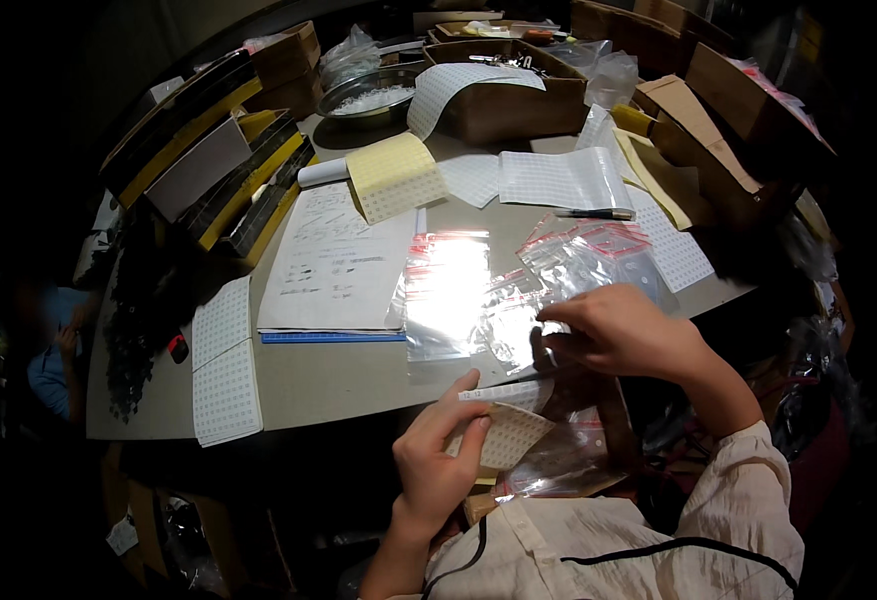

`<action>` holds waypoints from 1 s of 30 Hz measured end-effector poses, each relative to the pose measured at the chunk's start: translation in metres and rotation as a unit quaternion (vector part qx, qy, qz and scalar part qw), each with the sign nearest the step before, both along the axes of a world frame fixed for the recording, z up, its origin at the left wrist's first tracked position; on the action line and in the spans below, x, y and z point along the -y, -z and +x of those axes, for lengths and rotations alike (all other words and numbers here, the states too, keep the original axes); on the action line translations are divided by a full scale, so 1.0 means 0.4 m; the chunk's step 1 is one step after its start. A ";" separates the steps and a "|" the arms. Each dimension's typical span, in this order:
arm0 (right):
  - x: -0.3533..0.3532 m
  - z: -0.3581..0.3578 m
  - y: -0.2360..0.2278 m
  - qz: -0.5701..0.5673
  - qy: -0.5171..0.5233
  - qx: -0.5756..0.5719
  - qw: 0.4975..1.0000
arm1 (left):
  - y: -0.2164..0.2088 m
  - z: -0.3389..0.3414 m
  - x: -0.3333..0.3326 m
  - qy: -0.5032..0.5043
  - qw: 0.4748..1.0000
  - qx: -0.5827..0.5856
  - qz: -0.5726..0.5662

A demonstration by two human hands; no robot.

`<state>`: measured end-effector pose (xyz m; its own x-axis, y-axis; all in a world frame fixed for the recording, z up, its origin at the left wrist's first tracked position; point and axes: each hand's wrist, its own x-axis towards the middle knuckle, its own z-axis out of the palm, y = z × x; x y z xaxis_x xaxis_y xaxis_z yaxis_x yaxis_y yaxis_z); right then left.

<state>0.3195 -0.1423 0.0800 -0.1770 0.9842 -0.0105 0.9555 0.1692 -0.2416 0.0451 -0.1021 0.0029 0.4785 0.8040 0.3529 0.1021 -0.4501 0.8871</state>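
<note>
My left hand [440,452] is closed on a sheet of small printed labels [510,432], gripped between thumb and fingers just below the table's near edge. The sheet is bent, its upper strip folded back. My right hand [623,335] reaches over a spread of clear zip bags [514,322], its bent fingertips apart just above or touching them; I cannot tell which. No object shows between those fingers. More clear bags with red seal lines [448,300] lie in a glossy stack to the left, and others [588,250] lie fanned out beyond my right hand.
An open notebook [333,260] lies left of the bags, beside label sheets [226,365]. A pen [595,213] rests behind the bags. Farther back stand a metal bowl [370,92] with white pieces and a brown box [518,112]. Dark small parts [133,340] are heaped at left.
</note>
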 end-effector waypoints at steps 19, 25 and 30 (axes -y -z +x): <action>-0.084 0.071 0.052 -0.025 0.097 -0.011 0.995 | 0.002 -0.002 0.034 0.046 0.996 -0.007 -0.072; -0.010 0.025 0.040 0.084 -0.039 -0.158 0.983 | -0.007 0.010 0.039 0.067 0.996 -0.001 -0.051; 0.035 -0.080 0.036 0.001 -0.204 -0.244 0.948 | -0.002 0.018 0.041 0.099 0.995 -0.029 0.005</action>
